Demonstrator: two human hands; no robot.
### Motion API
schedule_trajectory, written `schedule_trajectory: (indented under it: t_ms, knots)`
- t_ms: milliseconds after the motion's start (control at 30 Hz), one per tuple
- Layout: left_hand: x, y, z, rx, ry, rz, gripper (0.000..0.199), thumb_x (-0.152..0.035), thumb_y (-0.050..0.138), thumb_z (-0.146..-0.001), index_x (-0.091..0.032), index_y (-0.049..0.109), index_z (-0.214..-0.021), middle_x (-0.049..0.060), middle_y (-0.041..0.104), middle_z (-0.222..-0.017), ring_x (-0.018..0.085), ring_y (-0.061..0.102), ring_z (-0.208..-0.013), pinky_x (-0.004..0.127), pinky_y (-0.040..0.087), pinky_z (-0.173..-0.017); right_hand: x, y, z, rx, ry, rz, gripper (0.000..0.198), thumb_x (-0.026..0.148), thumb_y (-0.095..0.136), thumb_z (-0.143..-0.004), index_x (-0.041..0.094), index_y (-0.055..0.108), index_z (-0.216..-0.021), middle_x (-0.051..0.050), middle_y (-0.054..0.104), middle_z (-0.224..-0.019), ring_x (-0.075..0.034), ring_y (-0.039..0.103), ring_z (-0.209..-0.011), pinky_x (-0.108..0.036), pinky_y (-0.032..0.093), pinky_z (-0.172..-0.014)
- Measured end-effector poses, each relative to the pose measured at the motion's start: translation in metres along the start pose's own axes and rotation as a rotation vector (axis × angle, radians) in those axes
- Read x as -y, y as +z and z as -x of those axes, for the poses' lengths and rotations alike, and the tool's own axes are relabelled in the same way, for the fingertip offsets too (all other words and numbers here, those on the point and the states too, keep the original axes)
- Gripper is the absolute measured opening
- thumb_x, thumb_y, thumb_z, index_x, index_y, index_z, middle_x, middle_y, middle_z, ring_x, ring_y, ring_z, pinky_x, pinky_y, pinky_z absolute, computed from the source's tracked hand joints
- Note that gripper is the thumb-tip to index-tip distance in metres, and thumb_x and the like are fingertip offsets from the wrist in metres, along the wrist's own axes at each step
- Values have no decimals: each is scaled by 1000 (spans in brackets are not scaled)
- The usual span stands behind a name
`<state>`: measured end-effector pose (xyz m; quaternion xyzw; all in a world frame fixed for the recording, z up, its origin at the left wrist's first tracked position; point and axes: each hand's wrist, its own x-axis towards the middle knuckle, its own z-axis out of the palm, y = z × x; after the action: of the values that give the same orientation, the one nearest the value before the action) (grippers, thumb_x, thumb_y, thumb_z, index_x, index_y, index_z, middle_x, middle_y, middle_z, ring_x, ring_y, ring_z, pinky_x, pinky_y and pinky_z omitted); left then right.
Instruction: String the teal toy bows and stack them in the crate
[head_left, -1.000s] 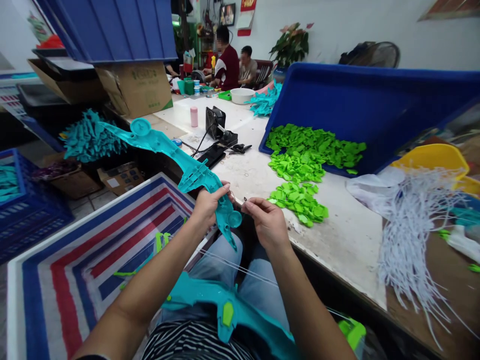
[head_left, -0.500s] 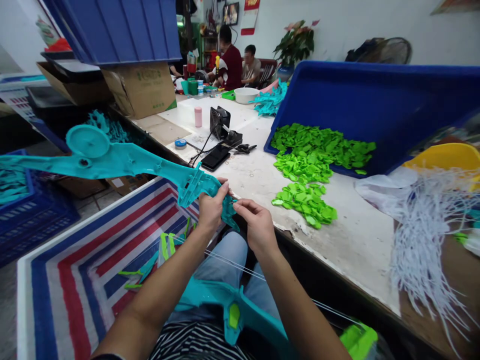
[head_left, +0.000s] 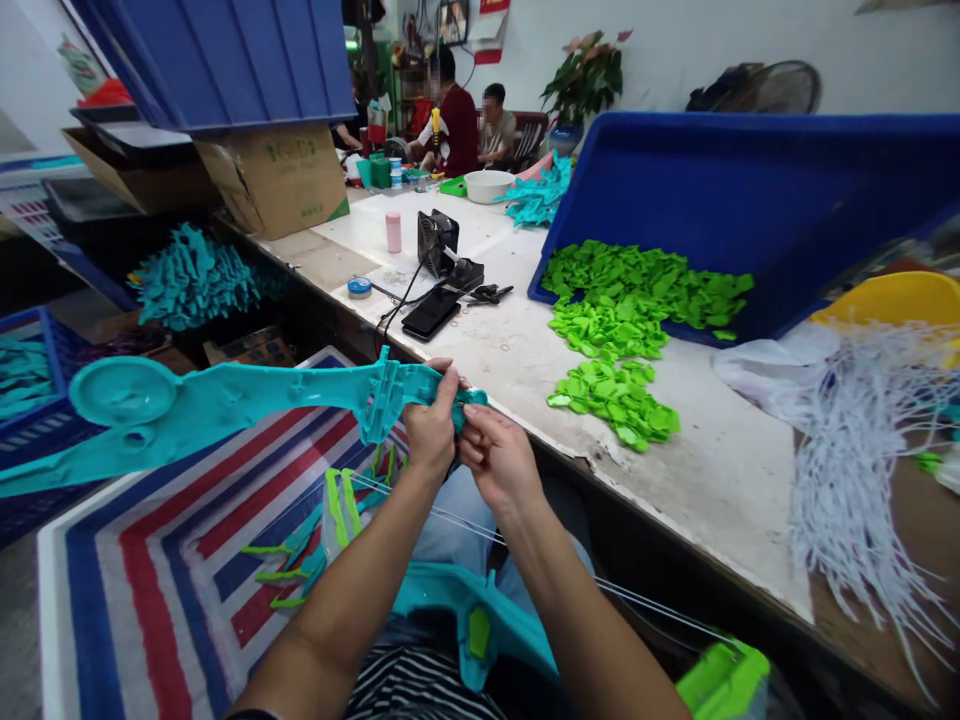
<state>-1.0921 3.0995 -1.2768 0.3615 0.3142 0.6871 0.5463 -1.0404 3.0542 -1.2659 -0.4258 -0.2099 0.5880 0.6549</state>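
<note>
My left hand [head_left: 433, 425] is wrapped round the narrow end of a long turquoise plastic shell [head_left: 262, 390], its thumb on top. The shell shows its ribbed inner side and has a round disc near the far left end. My right hand [head_left: 499, 450] pinches at the shell's near tip; what lies between its fingertips is too small to make out. Across my lap, below both forearms, lies another turquoise piece [head_left: 442, 590] with a green inset. Thin white strings run above it, between green ends [head_left: 724, 680].
A striped-cloth-lined bin [head_left: 142, 540] stands at left with turquoise and green pieces. On the table [head_left: 720, 440] are green plastic pieces [head_left: 615, 400], a tipped blue tub [head_left: 697, 200], white strings [head_left: 855, 480], a phone [head_left: 431, 313] and a small fan [head_left: 439, 240]. Two people sit behind.
The shell's far left end has swung down and its near tip has risen to point right. My right hand has shifted slightly down and left and still pinches at the tip.
</note>
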Motion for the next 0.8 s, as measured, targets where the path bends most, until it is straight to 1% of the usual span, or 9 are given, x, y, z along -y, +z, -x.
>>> schedule_trajectory:
  t_ms: [100, 267, 433, 600, 800]
  knots:
    - [0, 0, 2, -7, -33, -10, 24, -38, 67, -75, -21, 58, -90, -3, 60, -70, 9, 58, -63, 20, 48, -65, -5, 1, 1, 8, -9, -58, 35, 31, 78, -49, 18, 47, -58, 11, 31, -42, -2, 24, -33, -17, 12, -34]
    - [-2, 0, 3, -6, -32, 10, 27, -40, 68, -75, -21, 59, -92, -3, 60, -71, 9, 60, -66, 20, 48, -66, -9, 0, 2, 24, -32, -94, 36, 32, 79, -51, 18, 47, -61, 11, 31, -43, -2, 24, -34, -17, 14, -34]
    - [-1, -2, 3, 12, -2, 12, 25, -39, 67, -76, -21, 58, -92, -3, 61, -71, 9, 59, -65, 20, 48, -65, -9, 0, 0, 28, -7, -106, 38, 32, 81, -48, 18, 48, -60, 12, 31, -41, -1, 23, -35, -16, 14, -35]
    - [-2, -2, 4, -1, 8, -34, 24, -39, 66, -77, -21, 59, -91, -3, 61, -71, 9, 61, -66, 20, 48, -66, -11, 0, -2, 35, 4, -86, 37, 33, 80, -50, 18, 48, -61, 12, 29, -41, -2, 22, -34, -17, 14, -34]
    - [-1, -4, 4, 10, 9, 26, 21, -35, 66, -79, -21, 61, -94, -3, 63, -71, 10, 62, -67, 21, 49, -69, -14, 2, -1, 1, -35, -112, 35, 31, 79, -52, 18, 49, -63, 12, 27, -42, -2, 20, -36, -16, 15, -34]
